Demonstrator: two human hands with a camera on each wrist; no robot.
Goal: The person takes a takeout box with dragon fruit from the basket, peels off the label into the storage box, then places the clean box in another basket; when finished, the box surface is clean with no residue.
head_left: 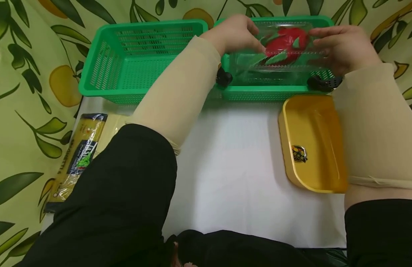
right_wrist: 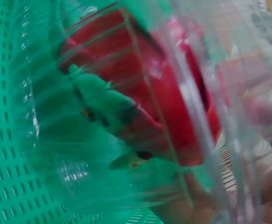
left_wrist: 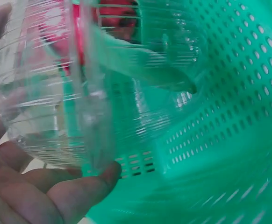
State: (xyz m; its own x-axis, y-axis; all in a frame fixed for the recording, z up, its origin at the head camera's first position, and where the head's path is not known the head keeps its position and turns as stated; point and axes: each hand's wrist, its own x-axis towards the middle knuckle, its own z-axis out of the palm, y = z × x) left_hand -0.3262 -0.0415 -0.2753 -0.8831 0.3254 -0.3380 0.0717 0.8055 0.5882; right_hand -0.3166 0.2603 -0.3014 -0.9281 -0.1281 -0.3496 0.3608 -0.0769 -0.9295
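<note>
Over the right green basket point(head_left: 259, 89) is a clear plastic clamshell box point(head_left: 246, 61) with a red, green-scaled dragon fruit point(head_left: 286, 42) inside. My left hand point(head_left: 234, 37) grips the box at its left end; in the left wrist view, the fingers point(left_wrist: 82, 193) curl under its ribbed side near the rim. At the opposite end, my right hand point(head_left: 347, 50) holds the box between thumb and fingers, partly blurred. The right wrist view shows the dragon fruit point(right_wrist: 126, 60) through the clear plastic. Whether the box touches the basket floor cannot be told.
A second green basket point(head_left: 146, 74) stands to the left. Below the right basket lies a yellow tray point(head_left: 316, 148) with a round sticker, beside my right forearm. A spaghetti pack point(head_left: 80, 155) and a pale yellow item point(head_left: 110, 129) lie at the left, partly behind my left sleeve.
</note>
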